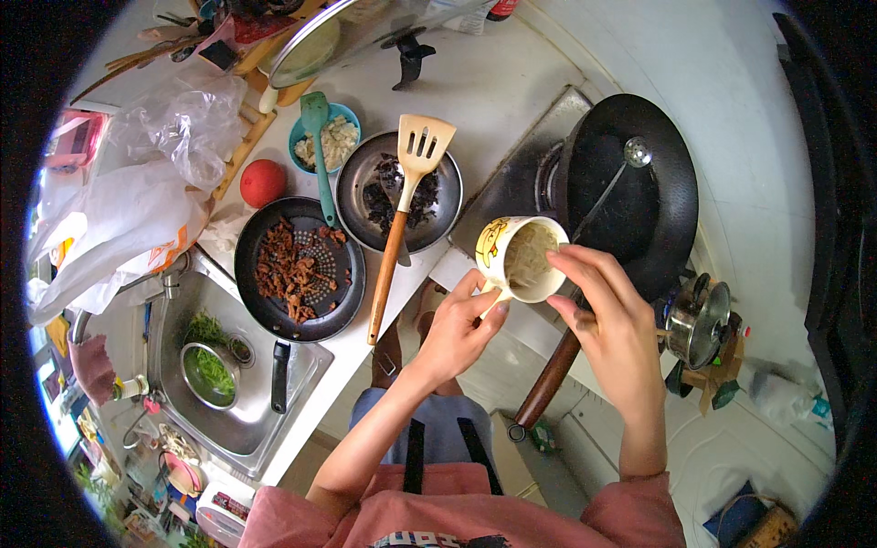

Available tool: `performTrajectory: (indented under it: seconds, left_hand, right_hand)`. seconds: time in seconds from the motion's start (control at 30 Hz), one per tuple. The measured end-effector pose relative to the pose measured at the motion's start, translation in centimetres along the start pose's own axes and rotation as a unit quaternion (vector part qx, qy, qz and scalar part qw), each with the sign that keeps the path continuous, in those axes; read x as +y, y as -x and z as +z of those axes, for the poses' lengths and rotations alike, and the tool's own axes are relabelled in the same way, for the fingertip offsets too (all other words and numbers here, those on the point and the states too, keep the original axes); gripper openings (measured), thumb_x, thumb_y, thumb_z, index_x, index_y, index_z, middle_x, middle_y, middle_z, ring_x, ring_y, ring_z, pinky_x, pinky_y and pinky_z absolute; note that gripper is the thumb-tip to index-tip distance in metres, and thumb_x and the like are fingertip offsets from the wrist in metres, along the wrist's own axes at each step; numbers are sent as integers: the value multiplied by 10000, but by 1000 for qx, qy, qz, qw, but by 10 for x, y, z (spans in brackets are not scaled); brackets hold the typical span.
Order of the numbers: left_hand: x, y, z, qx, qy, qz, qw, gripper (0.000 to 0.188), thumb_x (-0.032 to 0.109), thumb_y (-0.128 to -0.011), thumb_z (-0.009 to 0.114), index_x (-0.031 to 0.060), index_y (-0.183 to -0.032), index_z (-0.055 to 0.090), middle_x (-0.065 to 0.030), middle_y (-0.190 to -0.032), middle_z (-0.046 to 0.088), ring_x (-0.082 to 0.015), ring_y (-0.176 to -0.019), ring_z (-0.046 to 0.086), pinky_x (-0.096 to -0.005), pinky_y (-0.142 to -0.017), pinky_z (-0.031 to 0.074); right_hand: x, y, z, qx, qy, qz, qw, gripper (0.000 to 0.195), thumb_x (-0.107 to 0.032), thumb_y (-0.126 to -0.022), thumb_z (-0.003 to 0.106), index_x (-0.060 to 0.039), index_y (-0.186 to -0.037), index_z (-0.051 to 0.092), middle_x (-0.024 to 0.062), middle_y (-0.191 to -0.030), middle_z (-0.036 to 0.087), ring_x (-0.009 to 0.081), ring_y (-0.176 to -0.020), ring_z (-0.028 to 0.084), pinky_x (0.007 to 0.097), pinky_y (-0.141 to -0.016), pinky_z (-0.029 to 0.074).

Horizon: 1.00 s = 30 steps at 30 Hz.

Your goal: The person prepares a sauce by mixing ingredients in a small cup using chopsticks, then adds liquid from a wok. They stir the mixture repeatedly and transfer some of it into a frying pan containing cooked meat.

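Note:
My left hand (460, 329) grips the handle of a ceramic mug (495, 255) with a yellow cartoon print. Pale, translucent strips (531, 257) in liquid fill the tilted mug. The fingertips of my right hand (606, 308) are at the mug's right rim, thumb and fingers apart; whether they press on it I cannot tell. Beyond the mug, a black wok (616, 205) sits on the stove with a perforated metal ladle (637, 152) in it. To the left, a wooden-handled slotted turner (418, 151) lies across a metal pan (349, 185) of dark pieces.
A frying pan (246, 308) of browned meat stands beside the sink (260, 425), which holds a bowl (236, 383) of shredded greens. Behind are a tomato (263, 183) and a blue bowl (296, 147) with a green spatula (322, 157). A lidded pot (695, 322) stands at right.

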<state>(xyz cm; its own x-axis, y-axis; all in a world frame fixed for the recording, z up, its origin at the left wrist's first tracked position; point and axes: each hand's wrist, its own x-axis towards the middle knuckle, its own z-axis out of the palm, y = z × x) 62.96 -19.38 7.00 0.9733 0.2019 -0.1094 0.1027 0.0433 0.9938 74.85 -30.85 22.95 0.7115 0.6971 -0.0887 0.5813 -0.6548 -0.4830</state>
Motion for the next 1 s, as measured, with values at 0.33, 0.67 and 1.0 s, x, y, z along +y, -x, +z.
performTrajectory:
  seconds: [0.33, 0.67, 1.0]
  left_hand:
    - [1, 5, -10, -23, 2, -41, 999, 232, 217, -1015, 539, 17, -986, 651, -162, -1030, 553, -341, -958, 579, -401, -874, 467]
    - [-5, 3, -6, -1, -6, -43, 999, 347, 262, -1046, 502, -22, -851, 537, -131, -942, 509, -282, -859, 524, -367, -814, 449]
    - [-13, 7, -5, 16, -2, -46, 999, 299, 210, -1034, 510, -30, -857, 534, -130, -908, 481, -279, -823, 504, -364, -783, 441]
  right_hand:
    - [29, 8, 10, 30, 106, -1, 994, 240, -99, -858, 737, -96, -1087, 663, 78, -965, 580, 278, -885, 627, 404, -715, 532]
    - [63, 0, 37, -27, 304, -38, 952, 402, -83, -797, 705, -148, -1183, 612, 52, -1009, 478, 211, -948, 598, 315, -595, 602]
    - [66, 6, 34, 73, 217, -68, 971, 212, -33, -826, 706, -74, -1018, 625, 45, -940, 586, 194, -872, 667, 327, -627, 584]
